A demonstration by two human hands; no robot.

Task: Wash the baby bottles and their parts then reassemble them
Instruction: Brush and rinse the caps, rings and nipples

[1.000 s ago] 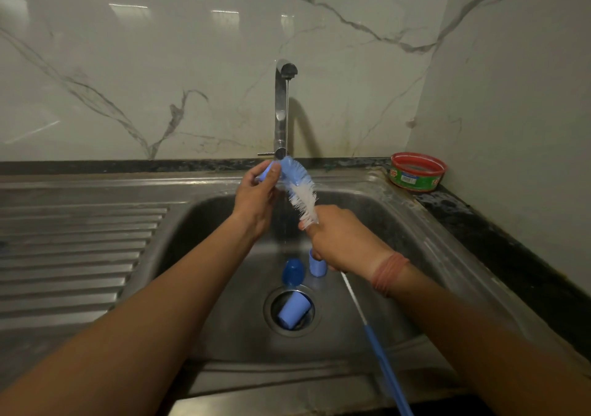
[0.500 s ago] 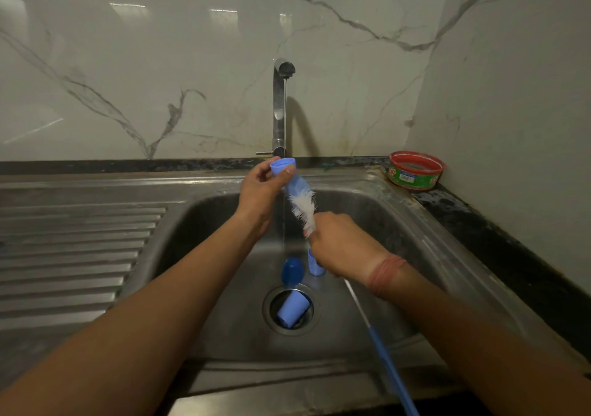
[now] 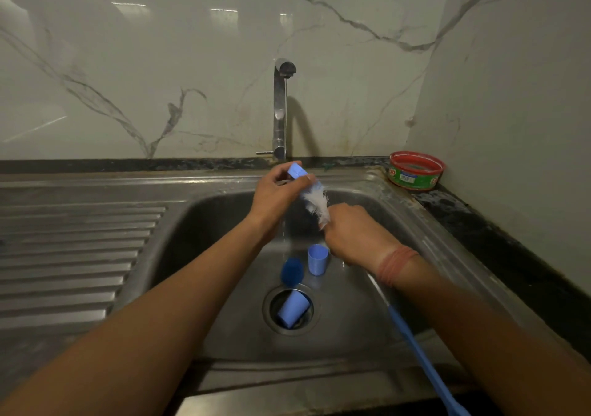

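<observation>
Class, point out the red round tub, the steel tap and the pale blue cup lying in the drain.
red round tub (image 3: 415,177), head view, side wall
steel tap (image 3: 279,105), head view, upright pipe
pale blue cup (image 3: 292,309), head view, side

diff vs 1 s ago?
Left hand turned the blue part, its flat end now up, as the brush in the right hand slid partly out of it. Both holds unchanged. Three blue parts in the sink stayed put; tap still running.
</observation>
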